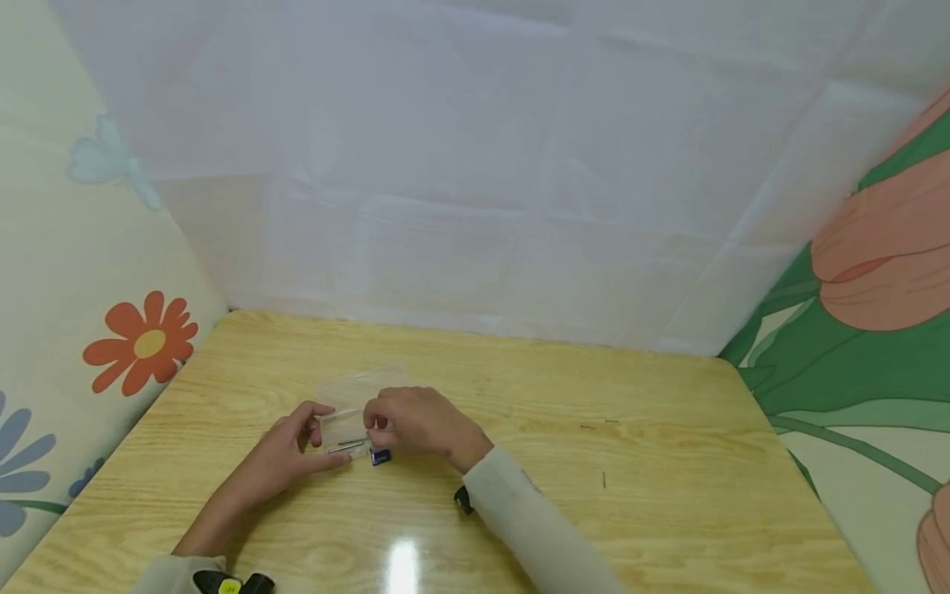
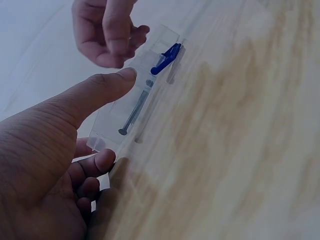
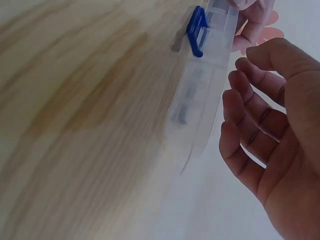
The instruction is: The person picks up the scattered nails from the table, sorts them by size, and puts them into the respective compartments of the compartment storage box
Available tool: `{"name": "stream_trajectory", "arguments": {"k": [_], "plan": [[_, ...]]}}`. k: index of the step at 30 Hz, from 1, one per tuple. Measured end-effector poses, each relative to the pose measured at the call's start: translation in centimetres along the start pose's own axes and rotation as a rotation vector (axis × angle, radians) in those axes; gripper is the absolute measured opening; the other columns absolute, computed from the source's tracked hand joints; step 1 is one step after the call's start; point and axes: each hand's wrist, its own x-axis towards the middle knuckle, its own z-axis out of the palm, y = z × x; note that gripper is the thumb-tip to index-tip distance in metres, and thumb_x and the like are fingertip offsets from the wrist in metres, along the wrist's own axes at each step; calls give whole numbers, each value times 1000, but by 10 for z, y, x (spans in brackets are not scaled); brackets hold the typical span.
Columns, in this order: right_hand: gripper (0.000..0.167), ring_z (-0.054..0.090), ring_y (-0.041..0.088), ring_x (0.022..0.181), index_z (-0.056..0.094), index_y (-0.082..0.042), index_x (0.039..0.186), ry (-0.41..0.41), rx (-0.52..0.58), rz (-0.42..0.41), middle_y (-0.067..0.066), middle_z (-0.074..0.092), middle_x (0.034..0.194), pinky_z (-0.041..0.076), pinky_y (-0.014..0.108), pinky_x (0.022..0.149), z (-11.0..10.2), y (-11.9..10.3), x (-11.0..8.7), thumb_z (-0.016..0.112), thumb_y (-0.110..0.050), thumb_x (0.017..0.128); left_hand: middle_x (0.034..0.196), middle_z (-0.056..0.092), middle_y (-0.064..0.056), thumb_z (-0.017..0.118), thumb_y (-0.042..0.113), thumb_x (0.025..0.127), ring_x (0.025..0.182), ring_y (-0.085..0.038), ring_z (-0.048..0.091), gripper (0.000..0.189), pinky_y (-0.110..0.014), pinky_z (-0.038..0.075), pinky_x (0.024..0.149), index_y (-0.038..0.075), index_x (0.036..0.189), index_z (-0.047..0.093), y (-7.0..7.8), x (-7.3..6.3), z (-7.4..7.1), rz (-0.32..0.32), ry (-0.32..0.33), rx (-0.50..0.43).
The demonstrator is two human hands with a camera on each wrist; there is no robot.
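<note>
- Fingers of the left hand (image 2: pixel 45 160) curl under the near end of a small clear plastic case (image 2: pixel 134 95), with the thumb (image 2: pixel 95 90) stretched along its top face, so this hand pinches the case.
- Right hand (image 1: pixel 411 422) sits at the other end of the case; its fingers (image 3: pixel 250 115) are loosely bent just beside the clear wall, and whether they actually grip it I cannot tell.
- Inside the case lie a dark metal screw (image 2: pixel 134 114) and, at the far end from the left hand, a blue plastic clip (image 2: pixel 166 58).
- Seen from the head view, the case (image 1: pixel 349 425) is low over the wooden table (image 1: pixel 668 511), between the two hands, left of the table's middle.
- Flower-patterned sheets (image 1: pixel 141 342) stand at both sides of the table, and a white sheet hangs behind it.
</note>
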Motion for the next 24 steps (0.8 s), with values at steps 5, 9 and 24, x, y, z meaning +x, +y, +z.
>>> {"name": "stream_trajectory", "arguments": {"k": [5,9,24], "plan": [[5,51,0,76,70,-22,101,12,-42,11,-13,60,93,42,16,67,-5,9,-16,65,-22,101,88,49,-4,90,30,82,82,-16,48,59,-27,38,68,3,119,54,-1,2,0,6,5,-5],[9,55,1,81,71,-22,108,23,-73,6,-10,62,98,44,17,70,-8,13,-34,64,-23,103,88,49,-4,91,31,81,82,-16,49,60,-27,39,69,3,120,54,-3,2,0,2,6,-3],[11,61,3,82,74,-19,109,21,-205,33,-6,67,99,48,18,68,-20,39,-111,69,-25,101,87,49,-3,91,31,81,81,-14,48,60,-27,37,68,4,119,54,-5,4,3,12,8,18]]}}
